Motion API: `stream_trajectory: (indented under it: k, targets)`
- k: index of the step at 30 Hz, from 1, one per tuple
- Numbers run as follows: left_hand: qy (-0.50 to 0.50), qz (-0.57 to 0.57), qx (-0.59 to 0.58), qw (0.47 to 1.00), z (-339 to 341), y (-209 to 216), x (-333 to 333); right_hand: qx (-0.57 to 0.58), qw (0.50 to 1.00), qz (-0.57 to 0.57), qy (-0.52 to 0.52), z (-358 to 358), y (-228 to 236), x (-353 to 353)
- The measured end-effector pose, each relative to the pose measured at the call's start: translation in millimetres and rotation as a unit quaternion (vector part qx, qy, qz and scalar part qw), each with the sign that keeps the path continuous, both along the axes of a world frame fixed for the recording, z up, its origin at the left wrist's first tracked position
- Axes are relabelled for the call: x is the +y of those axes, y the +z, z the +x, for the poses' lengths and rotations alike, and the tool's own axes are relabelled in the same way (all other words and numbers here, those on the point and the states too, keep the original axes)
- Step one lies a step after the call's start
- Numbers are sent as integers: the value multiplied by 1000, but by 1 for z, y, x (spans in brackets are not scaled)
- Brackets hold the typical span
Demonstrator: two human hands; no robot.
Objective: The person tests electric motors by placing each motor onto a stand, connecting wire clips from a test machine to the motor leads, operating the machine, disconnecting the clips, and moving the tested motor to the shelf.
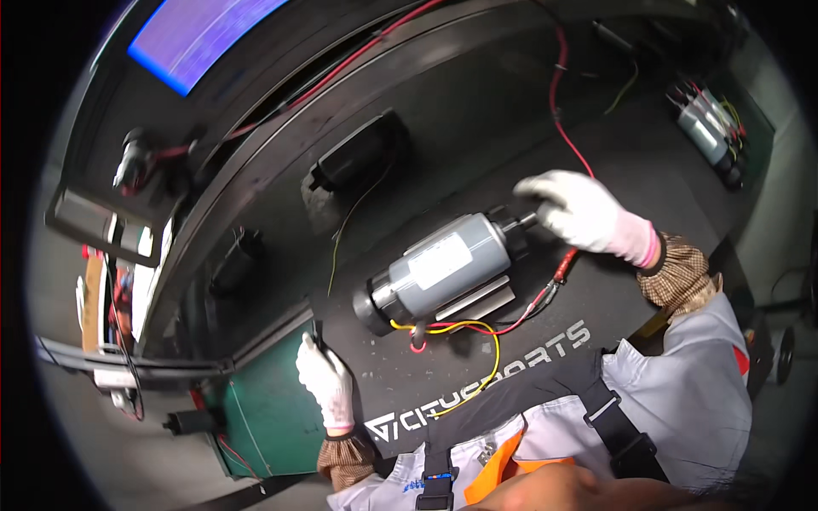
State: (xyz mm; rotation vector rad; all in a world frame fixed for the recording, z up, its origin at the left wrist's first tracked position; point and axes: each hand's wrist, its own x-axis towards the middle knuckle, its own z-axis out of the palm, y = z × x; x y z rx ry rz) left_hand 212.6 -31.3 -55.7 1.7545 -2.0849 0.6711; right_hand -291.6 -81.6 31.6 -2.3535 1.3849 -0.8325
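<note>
A grey cylindrical electric motor (452,266) with a white label lies at a slant on the black mat (520,375). Yellow and red wires come from its black-capped left end. At the other end, my right hand (588,217), in a white glove, is by the protruding shaft (527,221); its fingers are smeared by motion, so whether they grip the shaft is unclear. My left hand (325,387), also gloved, is at the lower left, apart from the motor. Its fingers are closed on a small black stick-like object (317,330), whose kind I cannot make out.
A black motor (362,152) stands farther back with a thin yellow-green wire. Several grey motors (703,132) are grouped at the far right. A red cable (555,94) crosses from the top toward the grey motor. A lit screen (200,38) is at the upper left.
</note>
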Motion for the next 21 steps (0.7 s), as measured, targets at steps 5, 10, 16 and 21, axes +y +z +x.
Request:
stream_trajectory:
  k: [5,10,16,21]
  targets:
    - [9,-9,8,1000,4,-2,2,-162,980,117,23,19,-23,-5]
    - [13,-15,11,1000,5,-5,0,-206,906,371,-16,20,-11,-13]
    - [10,-16,-7,1000,5,-5,0,-256,945,184,91,11,-34,-11]
    - [24,-71,-74,994,-46,32,9,131,985,-113,-19,-16,-22,16]
